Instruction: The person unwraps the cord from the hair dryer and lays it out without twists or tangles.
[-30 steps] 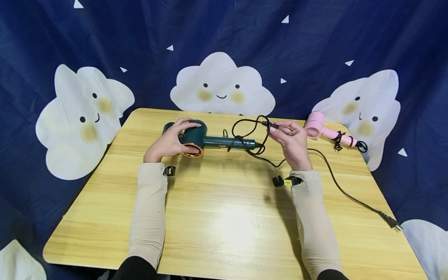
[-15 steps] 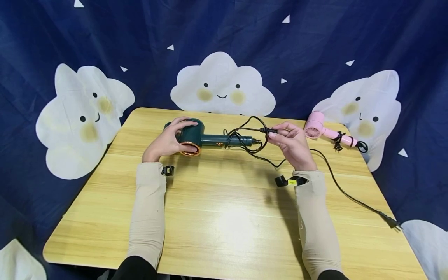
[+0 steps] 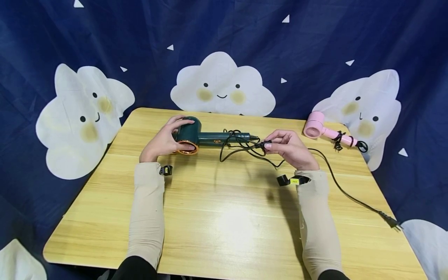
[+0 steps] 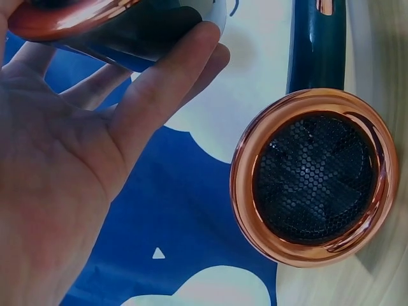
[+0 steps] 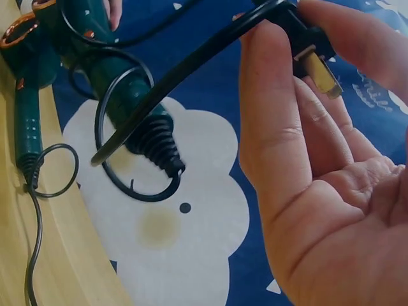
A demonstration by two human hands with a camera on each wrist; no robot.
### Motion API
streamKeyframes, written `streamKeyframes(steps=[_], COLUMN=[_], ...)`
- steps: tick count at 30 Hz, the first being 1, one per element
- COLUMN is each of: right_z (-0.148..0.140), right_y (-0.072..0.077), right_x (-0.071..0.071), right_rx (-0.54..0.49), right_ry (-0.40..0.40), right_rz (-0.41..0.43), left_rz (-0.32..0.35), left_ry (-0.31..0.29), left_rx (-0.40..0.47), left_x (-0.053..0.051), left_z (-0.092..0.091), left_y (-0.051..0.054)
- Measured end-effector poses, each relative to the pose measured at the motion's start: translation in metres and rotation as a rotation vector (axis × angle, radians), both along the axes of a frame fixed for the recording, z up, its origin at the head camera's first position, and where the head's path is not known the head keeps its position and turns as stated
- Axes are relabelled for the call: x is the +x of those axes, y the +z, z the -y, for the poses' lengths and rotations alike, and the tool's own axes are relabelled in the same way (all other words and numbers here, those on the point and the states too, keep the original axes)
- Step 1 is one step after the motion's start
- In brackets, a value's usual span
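Observation:
My left hand (image 3: 158,142) grips the head of a dark green hair dryer (image 3: 189,130) with a copper rim, its handle pointing right. Its black cord (image 3: 225,155) loops around the handle's far end. My right hand (image 3: 292,149) pinches the cord's black plug (image 5: 299,38) between thumb and fingertips; metal prongs show in the right wrist view. A second green hair dryer (image 4: 315,175), copper-rimmed with a mesh grille, lies on the table in the left wrist view. From the head view it is mostly hidden by the held dryer.
A pink hair dryer (image 3: 315,124) with its cord bundled lies at the back right of the wooden table (image 3: 210,233). A black cord (image 3: 336,181) runs to a plug (image 3: 390,221) at the right edge. A blue cloud-print curtain (image 3: 224,31) surrounds the table.
My right hand has lowered the plug toward the handle's end, and the raised cord loop has dropped. The held green dryer has shifted slightly left in my left hand.

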State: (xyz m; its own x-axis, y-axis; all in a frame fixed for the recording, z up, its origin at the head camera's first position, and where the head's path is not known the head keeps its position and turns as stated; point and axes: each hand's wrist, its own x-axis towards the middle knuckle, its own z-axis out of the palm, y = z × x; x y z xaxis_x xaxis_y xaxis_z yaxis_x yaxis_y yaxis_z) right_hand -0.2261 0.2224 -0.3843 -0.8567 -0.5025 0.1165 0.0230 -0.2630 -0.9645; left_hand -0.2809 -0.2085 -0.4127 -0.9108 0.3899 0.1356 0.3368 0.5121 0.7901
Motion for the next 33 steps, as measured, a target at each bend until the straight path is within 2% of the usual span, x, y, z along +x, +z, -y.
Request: streamKeyframes(steps=[8,16,27,29,31,33], right_z=[-0.003,-0.003,-0.003,-0.003,-0.003,-0.003], right_y=[-0.008,-0.012,-0.021,-0.022,-0.024,-0.026], right_x=[-0.005,-0.008,-0.013,-0.014,-0.015,-0.017], right_rx=[0.079,0.131,0.152,0.162,0.180,0.202], right_ry=[0.023,-0.012,-0.034,-0.041,-0.048,-0.056], right_rz=[0.050,0.071,0.117,0.121,0.125,0.131], left_rz=[0.015,0.017,0.007,0.016,0.027,0.029], left_ry=[0.007,0.010,0.004,0.006,0.005,0.001], left_rx=[0.012,0.016,0.045,0.051,0.052,0.058], left_x=[0.003,0.004,0.002,0.003,0.009,0.010], left_z=[0.002,0.001,0.001,0.000,-0.002,-0.003], left_y=[0.003,0.005,0.004,0.007,0.014,0.015])
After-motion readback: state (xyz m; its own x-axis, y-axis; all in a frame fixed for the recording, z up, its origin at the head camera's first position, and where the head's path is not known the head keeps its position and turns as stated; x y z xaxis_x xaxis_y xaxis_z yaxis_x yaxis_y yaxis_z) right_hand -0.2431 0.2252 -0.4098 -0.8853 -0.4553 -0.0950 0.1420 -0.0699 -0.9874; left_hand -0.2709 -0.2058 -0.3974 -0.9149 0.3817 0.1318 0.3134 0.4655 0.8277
